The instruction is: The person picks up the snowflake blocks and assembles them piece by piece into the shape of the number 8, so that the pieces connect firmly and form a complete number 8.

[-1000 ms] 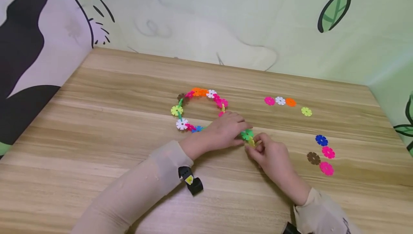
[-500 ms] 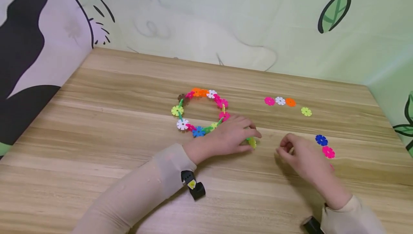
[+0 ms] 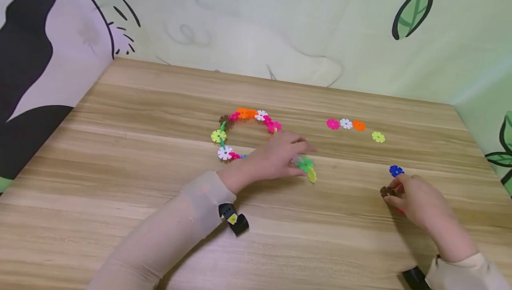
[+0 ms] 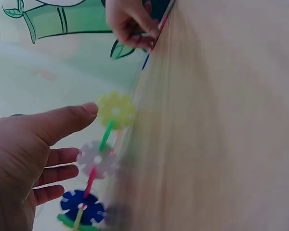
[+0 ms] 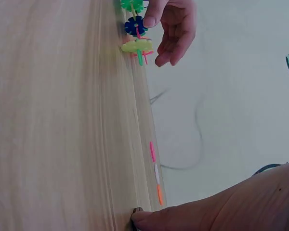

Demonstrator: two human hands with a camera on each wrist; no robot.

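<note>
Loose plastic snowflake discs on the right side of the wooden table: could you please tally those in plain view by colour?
Pink snowflake disc: 1
White snowflake disc: 1
Orange snowflake disc: 1
Yellow-green snowflake disc: 1
Blue snowflake disc: 1
Brown snowflake disc: 1
Total: 6

Looks like a kid's play corner or playroom at home, w/ a wood-grain table pushed into a corner. Walls on 3 sides are covered w/ pale green cartoon-print sheeting: leaf drawings, a big black-and-lilac cartoon shape at left, bamboo-type stalks in the left wrist view. On the table: bright plastic snowflake building discs, loose ones in pink, white, orange, yellow, blue, plus a ring of linked discs, i.e. kids' construction toys.
</note>
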